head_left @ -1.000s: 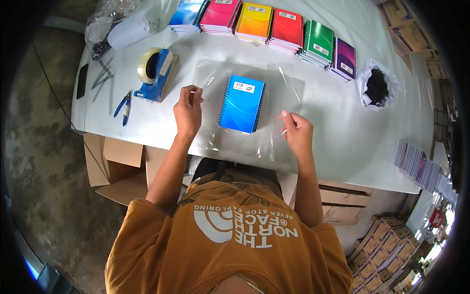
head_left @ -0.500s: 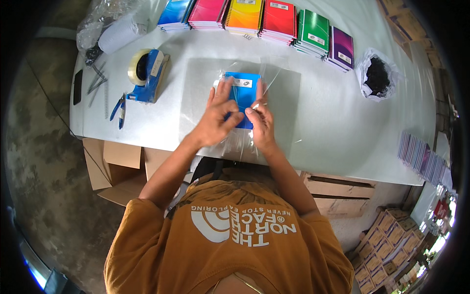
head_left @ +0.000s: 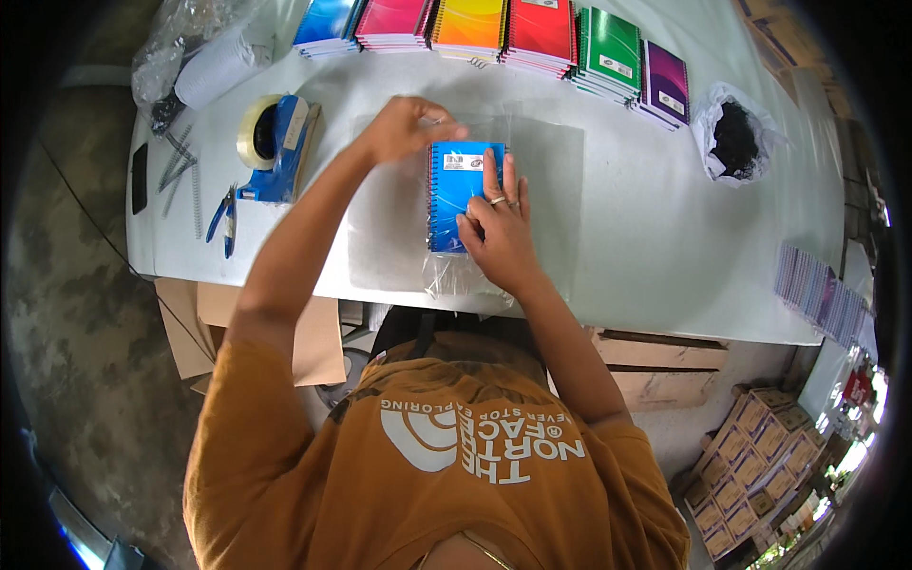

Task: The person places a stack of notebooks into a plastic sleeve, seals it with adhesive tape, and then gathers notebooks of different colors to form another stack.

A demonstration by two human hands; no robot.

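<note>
Left hand (head_left: 408,130) shifted beyond blue notebook (head_left: 451,211), grip unclear; right hand (head_left: 503,228) atop it, grip released; white bag (head_left: 706,147) holds black material (head_left: 733,140).

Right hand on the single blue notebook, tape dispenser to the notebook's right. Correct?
Not quite: the tape dispenser is to the left of the blue notebook, as the head view shows. The right hand is on the notebook, as stated.

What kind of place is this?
Probably a small packing workshop: colour-sorted notebook stacks line the table's far edge, a blue tape dispenser stands at left, and cardboard cartons are piled at lower right.
</note>
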